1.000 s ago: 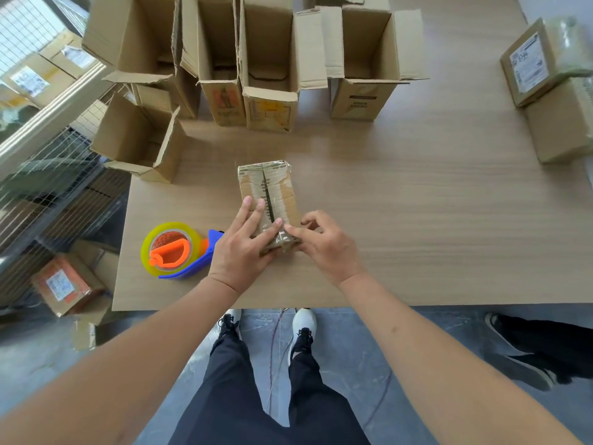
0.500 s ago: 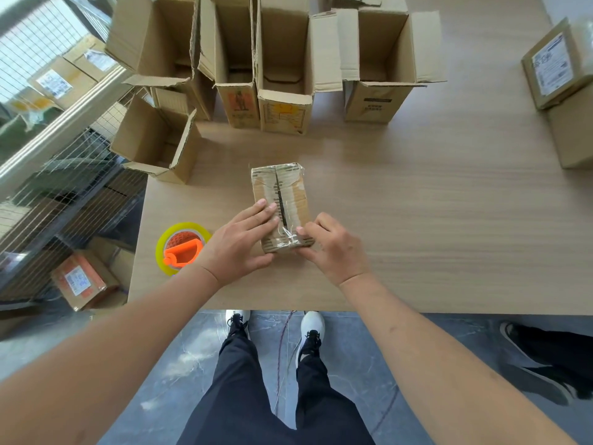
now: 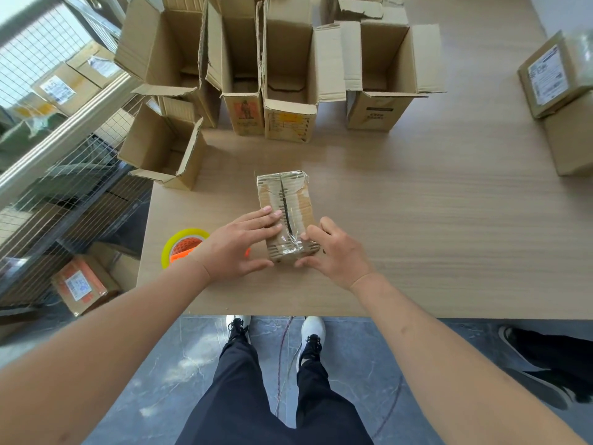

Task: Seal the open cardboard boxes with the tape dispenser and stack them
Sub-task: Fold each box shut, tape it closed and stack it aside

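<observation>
1. You are pressing your left hand [image 3: 239,244], fingers straight, flat on the taped box [image 3: 286,213] lying on the worktop [image 3: 417,220].
2. You are gripping the box's near end with your right hand [image 3: 333,252], fingers curled round it.
3. The tape dispenser [image 3: 183,245] is sitting just beyond your left wrist.
4. Open boxes [image 3: 288,78] are standing well beyond both hands.

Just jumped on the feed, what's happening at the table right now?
A person is sealing a small cardboard box near the table's front edge. The left hand lies flat on the taped top, and the right hand grips the near end. The tape dispenser lies beside the left wrist. Several open boxes wait behind; two closed boxes are stacked at right.
</observation>
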The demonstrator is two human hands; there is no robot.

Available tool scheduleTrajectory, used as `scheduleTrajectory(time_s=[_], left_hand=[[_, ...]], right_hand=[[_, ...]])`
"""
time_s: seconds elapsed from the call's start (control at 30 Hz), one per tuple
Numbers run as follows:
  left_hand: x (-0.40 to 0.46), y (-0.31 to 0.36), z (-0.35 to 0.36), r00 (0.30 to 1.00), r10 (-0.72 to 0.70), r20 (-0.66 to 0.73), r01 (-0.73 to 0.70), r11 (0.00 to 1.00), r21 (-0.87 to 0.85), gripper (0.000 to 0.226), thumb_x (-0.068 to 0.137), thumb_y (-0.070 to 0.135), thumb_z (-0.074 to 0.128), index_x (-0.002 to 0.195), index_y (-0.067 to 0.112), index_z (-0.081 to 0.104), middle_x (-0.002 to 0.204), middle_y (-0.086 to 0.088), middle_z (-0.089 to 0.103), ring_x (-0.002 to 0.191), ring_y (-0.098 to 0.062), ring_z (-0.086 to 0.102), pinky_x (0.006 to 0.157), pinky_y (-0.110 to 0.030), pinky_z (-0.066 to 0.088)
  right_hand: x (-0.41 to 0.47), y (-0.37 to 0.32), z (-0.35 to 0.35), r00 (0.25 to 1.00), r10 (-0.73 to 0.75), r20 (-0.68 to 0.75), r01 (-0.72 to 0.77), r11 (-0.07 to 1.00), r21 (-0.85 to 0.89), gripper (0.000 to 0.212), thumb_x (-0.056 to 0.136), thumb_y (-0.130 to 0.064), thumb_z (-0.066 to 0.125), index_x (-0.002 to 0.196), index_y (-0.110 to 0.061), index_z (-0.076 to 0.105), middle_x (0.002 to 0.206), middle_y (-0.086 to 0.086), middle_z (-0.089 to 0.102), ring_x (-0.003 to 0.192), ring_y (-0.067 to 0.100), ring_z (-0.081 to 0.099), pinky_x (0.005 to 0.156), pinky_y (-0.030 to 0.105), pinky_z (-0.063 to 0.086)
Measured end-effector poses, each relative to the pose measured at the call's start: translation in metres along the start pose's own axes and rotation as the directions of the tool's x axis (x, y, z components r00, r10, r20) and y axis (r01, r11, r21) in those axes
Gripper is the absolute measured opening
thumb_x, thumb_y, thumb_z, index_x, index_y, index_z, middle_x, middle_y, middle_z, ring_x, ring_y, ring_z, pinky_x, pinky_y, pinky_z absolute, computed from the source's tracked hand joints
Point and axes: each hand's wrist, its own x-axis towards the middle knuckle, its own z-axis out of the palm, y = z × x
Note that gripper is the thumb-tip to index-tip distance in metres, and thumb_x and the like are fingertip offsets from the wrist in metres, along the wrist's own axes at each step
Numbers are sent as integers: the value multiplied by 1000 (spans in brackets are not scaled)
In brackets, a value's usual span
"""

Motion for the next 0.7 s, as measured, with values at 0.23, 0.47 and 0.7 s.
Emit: scheduleTrajectory(time_s=[0.23,0.47,0.7], left_hand=[[10,-5,-6,1000,20,0,-20,1000,19,75,61,15,99,130,5,70,144,-14,58,138,-37,50,109,-55,47],[21,3,-6,997,38,-67,-28,990,141,64,54,29,101,111,10,80,125,-10,73,116,-34,68,88,-53,60],[39,57,20,984,17,-179,17,982,187,46,52,35,101,84,10,80,99,-3,79,72,-31,66,68,-40,58]], right_hand=[[-2,-1,-18,995,41,88,-48,996,73,39,84,-31,81,120,-19,73,95,2,73,85,23,66,73,36,52],[-7,-8,-17,985,149,84,-156,984,87,37,89,-25,78,124,-19,69,111,3,73,100,26,68,86,43,54],[-27,-2,-39,948,305,96,-279,935,-218,79,68,-84,66,135,-51,38,131,-5,44,109,24,61,90,43,53]])
